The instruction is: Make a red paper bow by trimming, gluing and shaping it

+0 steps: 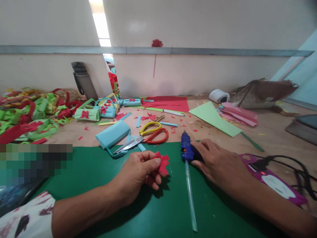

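Between the thumb and fingers of my left hand (138, 173) is a small red paper flower (163, 164), held just above the green mat (119, 215). My right hand (218, 162) is wrapped round the handle of a blue glue gun (186, 147), which lies on the mat with its nozzle pointing away from me. A long clear glue stick (190, 198) sticks out of its back end. Beyond my left hand rest scissors (146, 137) with one yellow and one red loop, partly over a folded light-blue paper piece (113, 133) and blue strips.
Small paper bags with red bows (86, 114) stand at the back left, beside a heap of coloured paper strips (37, 112) and a grey bottle (84, 79). Green paper (215, 118) lies at the right. A purple power strip (279, 185) with black cables sits beside my right arm.
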The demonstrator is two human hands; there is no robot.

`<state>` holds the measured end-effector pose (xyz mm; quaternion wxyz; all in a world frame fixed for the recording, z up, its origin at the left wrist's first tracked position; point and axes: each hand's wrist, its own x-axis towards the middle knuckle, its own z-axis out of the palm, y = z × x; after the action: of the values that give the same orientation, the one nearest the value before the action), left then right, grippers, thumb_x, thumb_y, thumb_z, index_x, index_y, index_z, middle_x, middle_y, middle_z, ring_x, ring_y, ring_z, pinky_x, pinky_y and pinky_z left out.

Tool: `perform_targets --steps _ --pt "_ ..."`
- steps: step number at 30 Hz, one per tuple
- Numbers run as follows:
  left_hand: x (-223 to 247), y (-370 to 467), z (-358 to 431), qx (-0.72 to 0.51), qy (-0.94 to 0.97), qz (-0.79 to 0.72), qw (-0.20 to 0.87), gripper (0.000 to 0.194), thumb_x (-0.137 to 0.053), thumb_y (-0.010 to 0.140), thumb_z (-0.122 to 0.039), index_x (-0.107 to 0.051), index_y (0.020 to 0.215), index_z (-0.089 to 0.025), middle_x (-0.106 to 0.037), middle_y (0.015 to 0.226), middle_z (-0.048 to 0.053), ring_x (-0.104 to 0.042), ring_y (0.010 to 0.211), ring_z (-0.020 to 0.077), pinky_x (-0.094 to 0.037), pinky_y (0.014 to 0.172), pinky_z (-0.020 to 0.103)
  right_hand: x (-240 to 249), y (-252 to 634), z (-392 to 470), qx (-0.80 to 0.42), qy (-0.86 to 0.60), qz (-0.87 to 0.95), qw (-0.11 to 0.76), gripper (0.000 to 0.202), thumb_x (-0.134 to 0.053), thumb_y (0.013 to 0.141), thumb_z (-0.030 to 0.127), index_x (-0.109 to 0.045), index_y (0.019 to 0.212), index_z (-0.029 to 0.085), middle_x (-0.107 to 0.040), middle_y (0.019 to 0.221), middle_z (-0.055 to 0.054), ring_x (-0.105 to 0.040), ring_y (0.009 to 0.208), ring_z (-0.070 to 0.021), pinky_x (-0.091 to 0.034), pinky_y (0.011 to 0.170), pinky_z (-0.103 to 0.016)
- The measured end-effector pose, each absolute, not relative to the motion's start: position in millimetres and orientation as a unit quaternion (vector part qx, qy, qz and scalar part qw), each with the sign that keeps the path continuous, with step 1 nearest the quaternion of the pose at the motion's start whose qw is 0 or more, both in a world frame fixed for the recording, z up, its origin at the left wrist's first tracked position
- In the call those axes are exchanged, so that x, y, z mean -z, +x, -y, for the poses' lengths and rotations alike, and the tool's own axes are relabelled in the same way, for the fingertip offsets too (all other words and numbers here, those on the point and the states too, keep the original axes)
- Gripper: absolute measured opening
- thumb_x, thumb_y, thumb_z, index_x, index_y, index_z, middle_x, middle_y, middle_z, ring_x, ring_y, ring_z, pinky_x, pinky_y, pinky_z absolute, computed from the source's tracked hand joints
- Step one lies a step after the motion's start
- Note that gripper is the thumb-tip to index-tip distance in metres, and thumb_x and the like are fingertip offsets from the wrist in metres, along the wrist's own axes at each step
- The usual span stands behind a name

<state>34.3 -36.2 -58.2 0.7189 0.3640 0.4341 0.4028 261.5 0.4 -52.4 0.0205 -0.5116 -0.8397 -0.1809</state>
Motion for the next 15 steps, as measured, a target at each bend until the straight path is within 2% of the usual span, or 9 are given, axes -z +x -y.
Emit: perform_targets --steps 3,6,9,12,15 --pt "59.8 33.9 35.0 -0.405 0.359 -0.421 0.728 0.023 -0.063 0.077 -0.033 -0.054 0.076 -0.012 -0.064 0.063 0.002 -0.052 0.043 0.0061 -0.043 0.043 0.017 50.4 262.0 -3.4 0.163 -0.535 0.829 -0.015 0.04 -0.06 0.079 0.031 -0.052 0.116 0.017 -0.061 0.1 -0.012 -0.062 0.066 -0.0252 -0.041 0.045 -0.031" --pt "60.0 34.0 34.6 -0.411 0.355 -0.417 0.729 0.02 -0.061 0.079 -0.03 -0.054 0.076 -0.011 -0.065 0.062 0.002 -0.053 0.043 0.0059 -0.042 0.043 0.017 48.5 264.1 -3.9 0.132 -0.547 0.826 -0.027 0.044 -0.058 0.08 0.025 -0.047 0.123 0.017 -0.059 0.109 -0.012 -0.065 0.067 -0.0246 -0.044 0.046 -0.032" --pt "58.9 34.0 35.4 -0.415 0.349 -0.421 0.727 0.018 -0.06 0.08 -0.027 -0.054 0.076 -0.011 -0.064 0.061 0.001 -0.054 0.044 0.006 -0.042 0.044 0.017 48.8 267.0 -2.8 0.141 -0.543 0.827 -0.029 0.048 -0.056 0.08 0.017 -0.043 0.126 0.018 -0.06 0.107 -0.011 -0.066 0.068 -0.0253 -0.046 0.047 -0.033" --pt "58.5 34.0 36.6 -0.422 0.348 -0.417 0.726 0.018 -0.059 0.081 -0.027 -0.054 0.077 -0.011 -0.064 0.062 0.001 -0.054 0.044 0.0058 -0.043 0.046 0.017 49.7 268.7 -1.1 0.171 -0.55 0.816 -0.039 0.043 -0.052 0.083 0.019 -0.044 0.125 0.018 -0.062 0.103 -0.012 -0.065 0.066 -0.027 -0.046 0.045 -0.035" --pt "59.5 34.1 37.2 -0.427 0.347 -0.415 0.725 0.016 -0.057 0.083 -0.026 -0.055 0.078 -0.01 -0.064 0.063 0.001 -0.053 0.045 0.0058 -0.044 0.047 0.018 50.7 267.4 1.4 0.158 -0.548 0.82 -0.046 0.039 -0.049 0.085 0.021 -0.046 0.123 0.016 -0.064 0.097 -0.012 -0.066 0.074 -0.029 -0.05 0.054 -0.038"
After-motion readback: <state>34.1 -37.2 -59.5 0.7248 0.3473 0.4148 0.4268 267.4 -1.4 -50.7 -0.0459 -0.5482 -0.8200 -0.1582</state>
